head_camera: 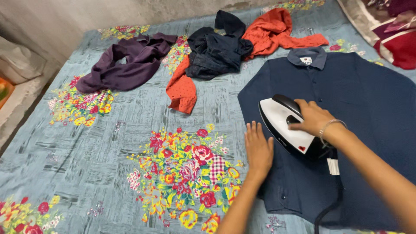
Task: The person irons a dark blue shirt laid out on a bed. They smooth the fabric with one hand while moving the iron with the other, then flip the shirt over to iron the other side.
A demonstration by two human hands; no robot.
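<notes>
While a navy shirt (346, 130) is spread flat over the right half of the frame, a white and black iron (288, 125) is stood on its front panel, slightly right of the frame's centre. The iron's handle is gripped by the right hand (314, 118), whose fingers are curled over the dark top of the handle; a thin bracelet (330, 126) is seen at that wrist. The left hand (258, 149) is laid flat and fully open, palm down, on the shirt's left edge just beside the iron, with nothing held in it. A black cord (331, 207) is trailed from the back of the iron down to the bottom edge of the frame. The shirt's collar (308, 57) is pointed toward the top of the frame, and its button row is seen running down past the iron.

Everything is laid on a blue-grey bedsheet (86, 151) printed with bright flower bunches. In the upper left, a crumpled purple garment (125, 65) is seen. At the upper centre, a dark navy garment (216, 50) is heaped on top of an orange dotted garment (277, 32), part of which is trailed down toward the middle of the frame. These heaps are kept well apart from both hands.
</notes>
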